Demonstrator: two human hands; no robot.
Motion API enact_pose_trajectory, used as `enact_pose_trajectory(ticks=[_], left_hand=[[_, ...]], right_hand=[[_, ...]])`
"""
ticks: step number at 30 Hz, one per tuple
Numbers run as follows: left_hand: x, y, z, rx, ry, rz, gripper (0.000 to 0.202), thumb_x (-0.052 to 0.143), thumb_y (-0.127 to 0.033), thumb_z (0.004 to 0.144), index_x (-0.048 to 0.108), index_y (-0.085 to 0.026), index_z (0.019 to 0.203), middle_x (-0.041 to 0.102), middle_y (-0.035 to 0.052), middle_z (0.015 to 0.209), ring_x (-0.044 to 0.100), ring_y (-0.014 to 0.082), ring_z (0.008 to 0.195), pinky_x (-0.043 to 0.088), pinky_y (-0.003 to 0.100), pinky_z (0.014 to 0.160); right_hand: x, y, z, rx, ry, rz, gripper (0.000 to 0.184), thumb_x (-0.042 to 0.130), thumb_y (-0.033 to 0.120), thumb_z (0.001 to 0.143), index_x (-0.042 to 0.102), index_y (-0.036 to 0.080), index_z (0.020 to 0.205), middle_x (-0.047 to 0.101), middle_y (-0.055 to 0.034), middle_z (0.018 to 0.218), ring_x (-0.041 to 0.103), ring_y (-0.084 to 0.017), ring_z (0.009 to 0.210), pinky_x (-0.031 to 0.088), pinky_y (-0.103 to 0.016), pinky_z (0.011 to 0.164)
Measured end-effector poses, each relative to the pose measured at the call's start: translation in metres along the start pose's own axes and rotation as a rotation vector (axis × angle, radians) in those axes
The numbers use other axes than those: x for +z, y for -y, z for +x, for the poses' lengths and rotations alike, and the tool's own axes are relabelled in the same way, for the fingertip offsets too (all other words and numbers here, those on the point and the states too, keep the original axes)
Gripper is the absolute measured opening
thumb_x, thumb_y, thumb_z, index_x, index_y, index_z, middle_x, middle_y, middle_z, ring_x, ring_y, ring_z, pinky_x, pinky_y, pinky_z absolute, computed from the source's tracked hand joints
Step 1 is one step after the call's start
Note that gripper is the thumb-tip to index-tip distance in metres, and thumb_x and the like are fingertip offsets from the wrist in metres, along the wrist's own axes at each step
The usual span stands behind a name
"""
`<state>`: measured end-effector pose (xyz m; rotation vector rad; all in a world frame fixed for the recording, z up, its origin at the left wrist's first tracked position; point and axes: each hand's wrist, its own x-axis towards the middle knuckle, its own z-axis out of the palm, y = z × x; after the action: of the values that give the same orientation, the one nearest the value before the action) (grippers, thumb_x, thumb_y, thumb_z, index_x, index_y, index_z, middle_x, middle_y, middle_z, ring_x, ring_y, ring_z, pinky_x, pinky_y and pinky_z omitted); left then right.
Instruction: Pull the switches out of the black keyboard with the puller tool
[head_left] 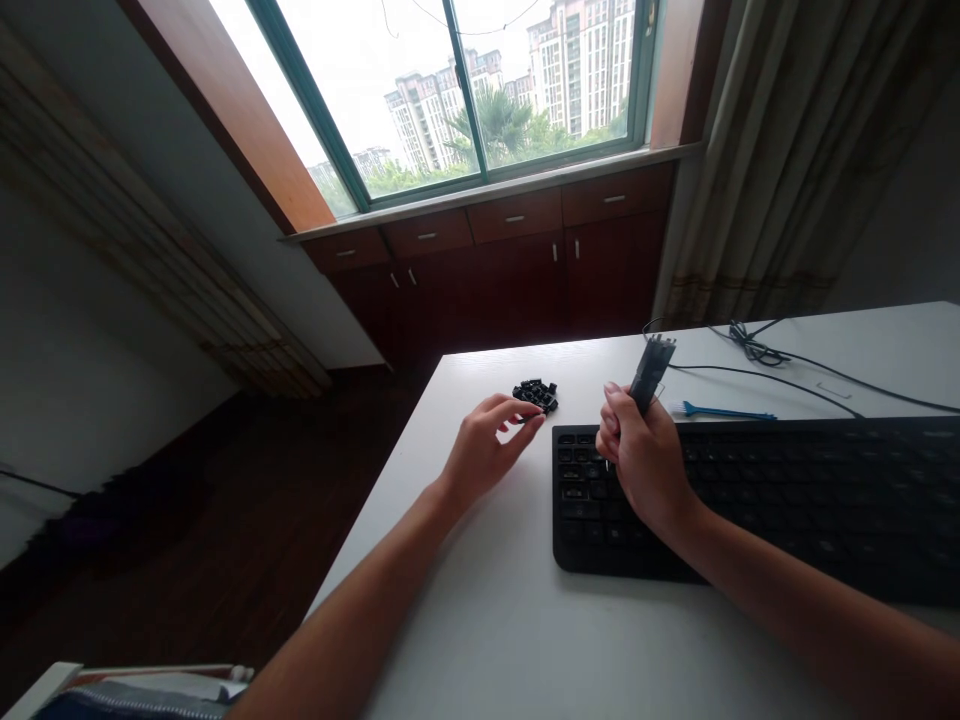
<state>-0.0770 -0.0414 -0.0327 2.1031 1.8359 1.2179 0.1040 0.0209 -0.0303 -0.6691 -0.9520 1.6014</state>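
Note:
My left hand (pixel 491 440) is at the near edge of a small pile of loose black keycaps (pixel 531 390). Its thumb and forefinger are pinched together, with a dark sliver between them that looks like a keycap. In a fist, my right hand (pixel 645 455) grips a dark, block-shaped hand tool (pixel 652 368) upright, its slotted end pointing up; a thin metal tip shows below the fist. That hand is over the left part of a black keyboard (pixel 780 500), where several keys at the upper left lack their caps.
Behind the keyboard lies a blue brush (pixel 727 411) on the white table (pixel 480 620). A black cable (pixel 757 345) coils farther back, near a thin bent metal piece (pixel 834 394). Dark red cabinets (pixel 517 280) stand beyond the table, under a window.

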Motion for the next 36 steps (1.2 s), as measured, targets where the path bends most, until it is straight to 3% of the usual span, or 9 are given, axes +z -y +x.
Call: enact_pose_trajectory(ticks=[8,14,21,25,31,36], left_hand=[[-0.01,0.029,0.0,-0.102,0.004,0.204,0.018,0.063,-0.034,0.094,0.073,-0.02,0.1,0.071,0.0051,0.1,0.068,0.016,0.078,0.059,0.03,0.073],[-0.009,0.03,-0.002,-0.088,0.0,0.244,0.02,0.061,-0.036,0.095,0.074,-0.022,0.1,0.07,0.006,0.101,0.069,0.0184,0.084,0.059,0.03,0.072],[-0.004,0.029,-0.002,-0.131,-0.023,0.104,0.021,0.068,-0.039,0.091,0.07,-0.019,0.095,0.066,0.0052,0.099,0.069,0.016,0.078,0.062,0.033,0.076],[-0.004,0.027,0.0,-0.143,-0.049,0.073,0.029,0.068,-0.044,0.091,0.064,-0.017,0.083,0.063,0.0038,0.09,0.065,0.015,0.074,0.062,0.032,0.071],[-0.003,0.027,0.0,-0.154,-0.048,0.108,0.029,0.064,-0.045,0.093,0.063,-0.017,0.085,0.066,0.0042,0.088,0.065,0.0156,0.073,0.059,0.032,0.071],[-0.002,0.022,-0.001,-0.14,-0.012,0.168,0.036,0.056,-0.051,0.097,0.067,-0.018,0.088,0.068,0.0046,0.088,0.064,0.0152,0.072,0.053,0.026,0.061]], right_hand=[[0.0,0.001,-0.003,-0.008,0.026,-0.078,0.03,0.069,0.041,0.089,0.048,0.022,0.079,0.042,0.0093,0.059,0.036,-0.006,0.044,0.033,-0.019,0.04],[-0.001,0.0,-0.003,-0.03,0.042,-0.14,0.03,0.067,0.044,0.09,0.048,0.022,0.079,0.044,0.0086,0.06,0.039,-0.007,0.046,0.035,-0.021,0.041],[-0.002,-0.001,-0.004,-0.027,0.081,-0.147,0.029,0.068,0.045,0.089,0.051,0.022,0.082,0.044,0.0086,0.059,0.039,-0.008,0.046,0.035,-0.021,0.041],[-0.002,0.0,-0.005,-0.027,0.089,-0.159,0.03,0.068,0.045,0.089,0.051,0.022,0.081,0.044,0.0086,0.059,0.039,-0.008,0.046,0.035,-0.022,0.042],[-0.001,0.001,-0.006,-0.019,0.106,-0.159,0.03,0.067,0.044,0.09,0.05,0.022,0.081,0.043,0.0088,0.058,0.038,-0.008,0.046,0.034,-0.021,0.042],[-0.001,0.002,-0.006,-0.03,0.104,-0.167,0.03,0.068,0.045,0.089,0.05,0.022,0.081,0.043,0.0088,0.058,0.038,-0.008,0.046,0.035,-0.022,0.042]])
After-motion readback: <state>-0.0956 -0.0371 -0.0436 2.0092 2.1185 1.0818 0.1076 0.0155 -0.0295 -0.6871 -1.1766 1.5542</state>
